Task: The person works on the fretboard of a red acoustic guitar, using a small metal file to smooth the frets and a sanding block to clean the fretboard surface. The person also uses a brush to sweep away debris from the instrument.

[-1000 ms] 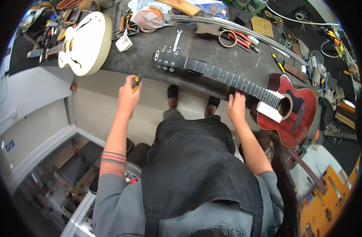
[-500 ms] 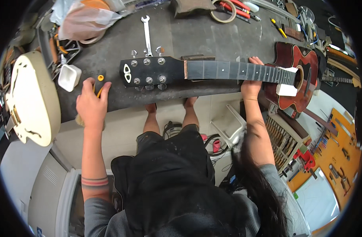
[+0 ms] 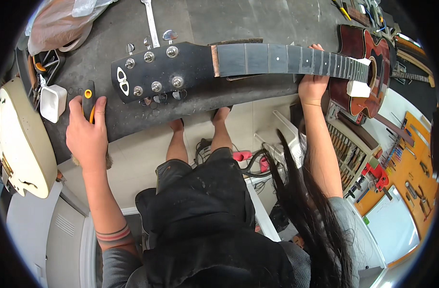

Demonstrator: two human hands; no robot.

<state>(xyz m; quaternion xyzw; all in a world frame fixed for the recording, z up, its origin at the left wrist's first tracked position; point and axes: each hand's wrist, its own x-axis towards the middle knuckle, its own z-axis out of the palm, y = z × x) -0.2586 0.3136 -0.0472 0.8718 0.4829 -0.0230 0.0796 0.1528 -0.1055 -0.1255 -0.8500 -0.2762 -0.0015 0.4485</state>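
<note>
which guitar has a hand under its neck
The red guitar at right: the right hand passes beneath its neck. The cream guitar at far left has no hand on it.

The guitar neck point(image 3: 269, 58) hides part of the right hand point(image 3: 314, 88); the top edge crops the wrench point(image 3: 151, 21).

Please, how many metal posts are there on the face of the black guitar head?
6 on the guitar head: three metal posts along its upper edge, three metal posts along its lower edge. None seems hidden.
</note>
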